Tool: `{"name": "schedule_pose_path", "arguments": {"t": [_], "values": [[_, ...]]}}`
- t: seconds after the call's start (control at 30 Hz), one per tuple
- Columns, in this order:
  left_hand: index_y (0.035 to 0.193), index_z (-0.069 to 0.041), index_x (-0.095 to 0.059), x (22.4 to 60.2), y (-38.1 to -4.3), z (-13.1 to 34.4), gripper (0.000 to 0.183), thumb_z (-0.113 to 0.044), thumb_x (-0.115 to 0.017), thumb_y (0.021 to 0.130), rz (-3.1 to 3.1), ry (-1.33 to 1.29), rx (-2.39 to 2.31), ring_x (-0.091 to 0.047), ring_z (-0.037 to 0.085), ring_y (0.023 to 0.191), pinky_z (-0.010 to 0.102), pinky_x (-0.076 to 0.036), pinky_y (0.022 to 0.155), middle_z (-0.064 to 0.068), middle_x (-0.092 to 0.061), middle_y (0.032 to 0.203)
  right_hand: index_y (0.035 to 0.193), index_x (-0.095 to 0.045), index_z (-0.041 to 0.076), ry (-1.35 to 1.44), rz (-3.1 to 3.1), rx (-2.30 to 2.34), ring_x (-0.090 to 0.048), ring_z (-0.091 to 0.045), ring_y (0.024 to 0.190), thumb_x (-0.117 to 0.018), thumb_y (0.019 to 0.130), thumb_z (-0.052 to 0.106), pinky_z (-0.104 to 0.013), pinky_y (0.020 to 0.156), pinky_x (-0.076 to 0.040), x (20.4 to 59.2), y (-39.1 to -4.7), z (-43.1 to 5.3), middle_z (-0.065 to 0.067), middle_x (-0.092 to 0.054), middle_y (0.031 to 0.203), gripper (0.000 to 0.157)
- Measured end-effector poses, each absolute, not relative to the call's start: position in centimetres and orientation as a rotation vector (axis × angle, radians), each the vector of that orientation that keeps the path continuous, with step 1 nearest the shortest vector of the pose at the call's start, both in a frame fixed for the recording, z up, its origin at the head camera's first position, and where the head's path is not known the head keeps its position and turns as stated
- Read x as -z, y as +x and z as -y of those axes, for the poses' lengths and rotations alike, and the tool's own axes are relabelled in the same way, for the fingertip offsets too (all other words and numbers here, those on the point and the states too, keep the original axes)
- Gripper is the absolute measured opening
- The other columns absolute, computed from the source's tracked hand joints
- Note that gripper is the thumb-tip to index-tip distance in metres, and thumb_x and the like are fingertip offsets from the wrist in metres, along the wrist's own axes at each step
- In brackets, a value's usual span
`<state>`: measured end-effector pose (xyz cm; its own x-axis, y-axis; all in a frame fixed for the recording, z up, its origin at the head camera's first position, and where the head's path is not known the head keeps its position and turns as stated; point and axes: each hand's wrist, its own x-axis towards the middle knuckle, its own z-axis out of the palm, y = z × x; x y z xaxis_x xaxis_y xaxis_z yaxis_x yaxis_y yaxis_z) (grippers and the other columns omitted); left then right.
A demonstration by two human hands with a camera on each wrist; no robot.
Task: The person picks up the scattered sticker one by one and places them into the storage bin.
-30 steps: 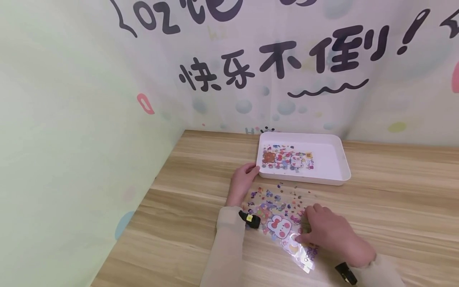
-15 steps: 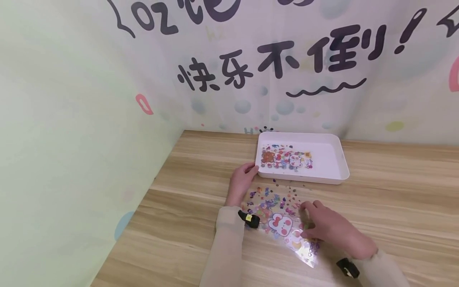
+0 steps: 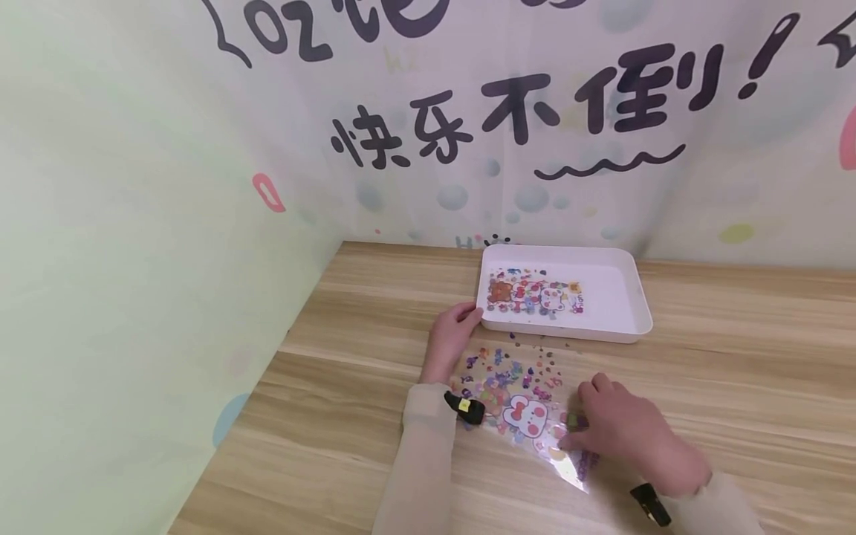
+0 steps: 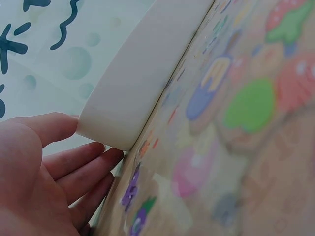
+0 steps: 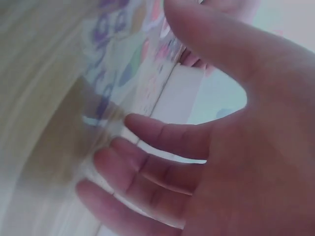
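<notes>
My left hand [image 3: 449,338] is at the near left corner of a white tray [image 3: 618,301]. In the left wrist view, the thumb and fingertips touch the tray's outer corner without curling round it. A clear sticker sheet [image 3: 527,416], printed with a rabbit head and many small motifs, lies on the table before the tray. Over the sheet's right end is my right hand [image 3: 622,423], its thumb and fingers spread well apart. The right wrist view has the sheet [image 5: 115,54] beyond the thumb and nothing pinched. The left forearm hides part of the sheet.
Inside the tray lies another clear sticker sheet [image 3: 528,296] with a bear and other animal heads. The wood-grain table [image 3: 348,386] meets a pale wall hanging [image 3: 428,200] with large dark lettering just behind the tray. Another pale wall [image 3: 134,297] bounds the left side.
My right hand has shifted slightly to the right. The sheet's near right end has swung a little up and to the right. The left hand stays at the tray corner.
</notes>
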<state>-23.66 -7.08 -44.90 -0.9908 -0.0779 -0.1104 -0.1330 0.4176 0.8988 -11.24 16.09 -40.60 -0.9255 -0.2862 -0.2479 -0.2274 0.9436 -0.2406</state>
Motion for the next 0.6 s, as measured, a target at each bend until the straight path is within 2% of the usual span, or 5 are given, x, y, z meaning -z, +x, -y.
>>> {"name": "schedule_pose_path", "arguments": {"t": [0.13,0.23,0.43,0.6], "values": [[0.116,-0.024,-0.059,44.97,-23.65,7.07,0.037,-0.045,-0.053,0.086,-2.596,-0.200,-1.658,-0.053,0.009,0.102,0.029,-0.042,0.087,-0.008,-0.060,0.111,0.083,-0.052,0.010,-0.436,-2.854,0.244,-0.039,-0.017,0.068,-0.075,0.059,0.050,-0.028,0.044,-0.035,40.47,-10.59,-15.33,-0.004,-0.042,0.083,0.052],[0.115,-0.025,-0.059,45.02,-23.65,7.05,0.036,-0.045,-0.053,0.086,-2.597,-0.199,-1.660,-0.053,0.009,0.102,0.029,-0.043,0.087,-0.008,-0.060,0.111,0.080,-0.051,0.011,-0.461,-2.876,0.222,-0.038,-0.017,0.067,-0.076,0.061,0.045,-0.027,0.043,-0.034,40.47,-10.35,-15.07,-0.004,-0.041,0.083,0.046],[0.115,-0.025,-0.060,45.04,-23.59,7.02,0.037,-0.046,-0.053,0.086,-2.598,-0.195,-1.658,-0.053,0.009,0.102,0.029,-0.043,0.087,-0.008,-0.060,0.111,0.081,-0.052,0.011,-0.445,-2.869,0.216,-0.038,-0.017,0.069,-0.076,0.061,0.045,-0.027,0.044,-0.034,40.52,-10.42,-15.07,-0.004,-0.042,0.083,0.046],[0.116,-0.025,-0.059,45.05,-23.63,7.11,0.037,-0.046,-0.052,0.086,-2.604,-0.192,-1.652,-0.053,0.009,0.102,0.029,-0.043,0.087,-0.008,-0.060,0.111,0.088,-0.052,0.010,-0.409,-2.844,0.250,-0.038,-0.017,0.069,-0.076,0.057,0.048,-0.027,0.046,-0.035,40.52,-10.71,-15.17,-0.002,-0.042,0.079,0.054]]}}
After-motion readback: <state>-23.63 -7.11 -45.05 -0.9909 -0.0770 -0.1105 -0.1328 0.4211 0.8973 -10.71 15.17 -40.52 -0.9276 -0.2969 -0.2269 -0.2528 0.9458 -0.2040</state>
